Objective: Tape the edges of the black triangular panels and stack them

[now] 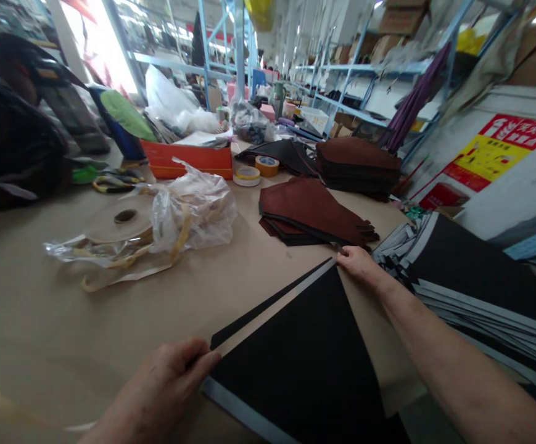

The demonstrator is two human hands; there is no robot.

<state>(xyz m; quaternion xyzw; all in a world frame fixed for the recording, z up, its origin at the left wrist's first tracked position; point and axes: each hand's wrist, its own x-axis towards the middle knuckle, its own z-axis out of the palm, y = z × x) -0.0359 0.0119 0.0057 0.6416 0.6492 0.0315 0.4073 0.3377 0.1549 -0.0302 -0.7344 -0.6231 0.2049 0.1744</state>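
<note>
A large black triangular sheet (309, 357) lies on the tan table (41, 320) in front of me. A pale tape strip (277, 303) runs along its upper-left edge. My left hand (166, 388) is closed in a pinch on the near end of that strip. My right hand (358, 262) presses the far end of the strip at the sheet's tip, fingers closed on it. A narrow black strip (268, 306) lies just beside the tape.
Dark red cut pieces (311, 209) are stacked beyond my right hand, and another stack (358, 161) sits farther back. Black and grey sheets (475, 290) pile at the right. A tape roll in crumpled plastic (156, 225), scissors (115, 180), an orange box (189, 159) and small tape rolls (256, 171) sit at left and back.
</note>
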